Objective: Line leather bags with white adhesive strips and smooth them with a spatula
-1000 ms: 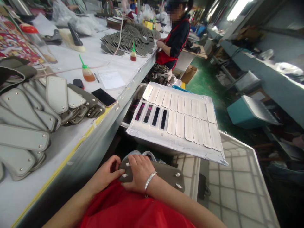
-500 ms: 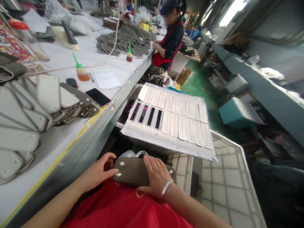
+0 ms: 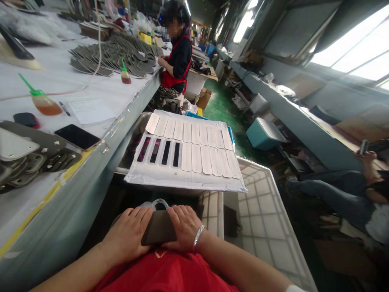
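Grey-brown flat panel with a smooth, dull face sits at my lap, held between my two hands; to my left is a long table with a white top; ahead are a big white tub with grid lines and a flat white board with pale, rounded strips; half a second ago my left hand only pinched one end of the panel; now it lies over the top, and my right hand, with a shiny silver bracelet, has come nearer to it; both are clamped on the panel, fingers over the far edge; its small shiny tabs are out of sight; I think this hold is firmer and steadier.
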The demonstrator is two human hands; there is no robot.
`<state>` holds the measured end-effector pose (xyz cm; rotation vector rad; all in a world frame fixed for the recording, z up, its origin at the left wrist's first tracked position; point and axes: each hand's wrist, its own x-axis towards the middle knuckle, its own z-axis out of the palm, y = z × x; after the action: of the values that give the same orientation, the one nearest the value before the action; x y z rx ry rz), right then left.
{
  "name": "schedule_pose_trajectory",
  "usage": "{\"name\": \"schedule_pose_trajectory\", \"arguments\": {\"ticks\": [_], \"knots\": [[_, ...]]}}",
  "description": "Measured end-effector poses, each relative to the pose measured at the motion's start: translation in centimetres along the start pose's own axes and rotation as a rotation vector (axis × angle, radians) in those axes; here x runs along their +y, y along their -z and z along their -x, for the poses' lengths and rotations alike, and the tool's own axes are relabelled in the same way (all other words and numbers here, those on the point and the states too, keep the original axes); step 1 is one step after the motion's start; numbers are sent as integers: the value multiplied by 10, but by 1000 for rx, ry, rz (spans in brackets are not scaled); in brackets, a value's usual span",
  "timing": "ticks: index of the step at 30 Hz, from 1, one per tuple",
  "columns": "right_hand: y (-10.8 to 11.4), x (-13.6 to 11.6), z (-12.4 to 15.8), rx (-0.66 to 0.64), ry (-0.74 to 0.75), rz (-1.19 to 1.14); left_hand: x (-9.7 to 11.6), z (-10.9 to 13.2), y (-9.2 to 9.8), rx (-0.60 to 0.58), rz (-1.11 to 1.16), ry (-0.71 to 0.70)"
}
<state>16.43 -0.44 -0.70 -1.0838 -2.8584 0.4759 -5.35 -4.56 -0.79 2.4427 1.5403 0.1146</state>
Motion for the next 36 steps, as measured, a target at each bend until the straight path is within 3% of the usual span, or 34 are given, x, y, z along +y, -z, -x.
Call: {"name": "schedule_pose_trajectory", "arguments": {"ticks": [9, 12, 15, 19, 24, 27, 29, 33, 36], "knots": [[15, -13, -1, -66, -21, 18, 4, 8, 2, 7, -59, -8], [12, -25, -16, -99, -206, 47, 6, 10, 2, 2, -71, -2], [2, -37, -26, -18, -339, 116, 8, 10, 1, 10, -74, 10], [-1, -42, -22, 30, -334, 98, 9, 11, 3, 26, -18, 4], [27, -37, -25, 39, -365, -23, -1, -1, 19, 139, 53, 48], [35, -42, -38, 211, -401, -23, -5, -12, 22, 249, -4, 134], [27, -51, -47, 294, -395, -20, -4, -16, 16, 251, -47, 162], [2, -64, -56, 212, -352, -39, 0, -17, 3, 225, -120, 160], [11, -51, -52, 181, -342, -66, 1, -15, 5, 239, -156, 127]]}}
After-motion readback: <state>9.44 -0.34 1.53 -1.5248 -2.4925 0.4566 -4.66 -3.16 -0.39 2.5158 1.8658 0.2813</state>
